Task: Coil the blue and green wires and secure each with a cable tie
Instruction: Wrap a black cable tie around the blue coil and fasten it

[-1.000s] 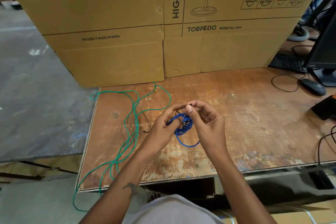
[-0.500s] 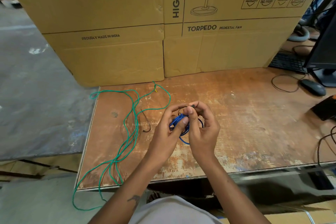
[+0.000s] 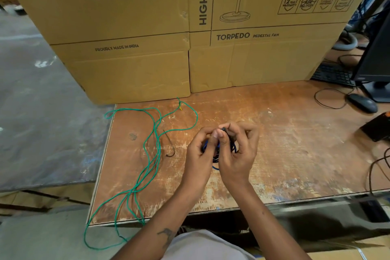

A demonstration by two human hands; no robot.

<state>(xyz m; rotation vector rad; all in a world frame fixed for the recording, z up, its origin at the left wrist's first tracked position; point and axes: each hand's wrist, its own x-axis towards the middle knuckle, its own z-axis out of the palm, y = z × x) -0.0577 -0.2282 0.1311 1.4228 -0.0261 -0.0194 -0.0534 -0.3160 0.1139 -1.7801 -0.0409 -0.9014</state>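
Both hands meet above the middle of the wooden table [image 3: 285, 154]. My left hand [image 3: 199, 152] holds the coiled blue wire [image 3: 215, 167], which is mostly hidden between the palms. My right hand [image 3: 239, 154] pinches a black cable tie [image 3: 226, 129] at the top of the coil, thumb and fingertips pressed together. The green wire [image 3: 152, 154] lies loose and uncoiled along the table's left side, trailing over the front edge. A second black cable tie [image 3: 169, 143] lies on the table beside the green wire.
Large cardboard fan boxes [image 3: 190, 27] stand across the back of the table. At the right are a black mouse [image 3: 362, 102], a keyboard [image 3: 333, 74], a monitor [image 3: 377, 55], a dark box [image 3: 377, 127] and black cables [image 3: 377, 171].
The hands have closed in together around the blue coil, hiding most of it. The blue loop that hung below them has been drawn up.
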